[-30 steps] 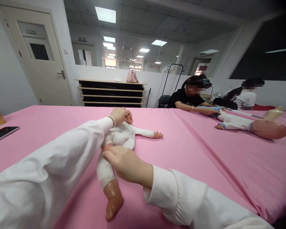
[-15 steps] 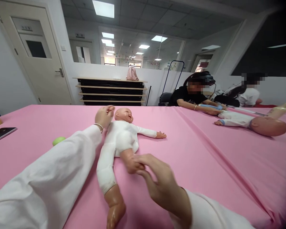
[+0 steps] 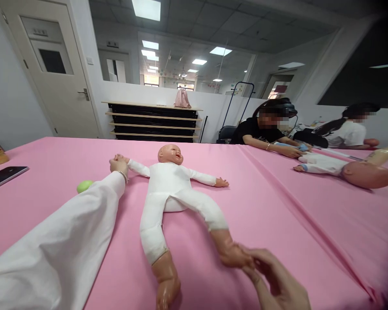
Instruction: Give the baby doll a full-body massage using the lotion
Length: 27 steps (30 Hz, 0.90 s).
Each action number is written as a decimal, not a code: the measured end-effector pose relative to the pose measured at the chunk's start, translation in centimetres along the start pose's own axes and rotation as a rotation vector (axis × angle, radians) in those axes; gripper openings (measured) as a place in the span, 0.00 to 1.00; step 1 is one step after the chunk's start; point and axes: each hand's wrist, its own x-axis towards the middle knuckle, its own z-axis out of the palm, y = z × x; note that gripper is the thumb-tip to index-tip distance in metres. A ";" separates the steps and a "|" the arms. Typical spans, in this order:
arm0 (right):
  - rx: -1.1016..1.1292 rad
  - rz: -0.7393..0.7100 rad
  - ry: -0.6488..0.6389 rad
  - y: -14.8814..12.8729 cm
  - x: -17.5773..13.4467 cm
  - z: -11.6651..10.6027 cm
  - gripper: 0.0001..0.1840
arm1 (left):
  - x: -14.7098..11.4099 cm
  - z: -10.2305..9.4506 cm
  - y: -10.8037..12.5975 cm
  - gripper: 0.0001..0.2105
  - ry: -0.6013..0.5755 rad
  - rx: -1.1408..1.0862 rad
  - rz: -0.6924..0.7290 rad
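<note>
A baby doll (image 3: 169, 181) with a white cloth body lies on its back on the pink-covered table, head at the far end and feet toward me. My left hand (image 3: 118, 165) is closed around the doll's hand at the left, and that arm is stretched out sideways. Between thumb and fingers, my right hand (image 3: 274, 275) pinches the foot on the right, with that leg extended toward the lower right. The other leg rests bent on the cloth, and the doll's other arm points out to the right.
A green ball-like object (image 3: 84, 186) lies beside my left sleeve. A phone (image 3: 6, 177) is at the left edge. Across the table a person (image 3: 261, 129) in black handles a second doll (image 3: 342, 168). A fold in the pink cloth (image 3: 287, 198) runs along the right.
My left hand has moved left and outward, drawing the doll's arm away from its head. My right hand has moved down and right, straightening the leg that was folded up toward the body.
</note>
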 end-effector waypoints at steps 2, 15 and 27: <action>-0.021 -0.078 0.051 -1.5 3.8 -0.6 0.07 | -0.1 0.6 2.5 0.13 0.027 0.032 0.001; -0.165 -1.027 -0.600 -6.4 9.8 12.2 0.08 | -9.9 4.8 10.4 0.10 -0.868 0.594 1.362; 0.052 -0.160 -0.127 -1.2 2.7 -1.2 0.13 | -4.5 0.0 2.1 0.15 -0.019 -0.005 0.177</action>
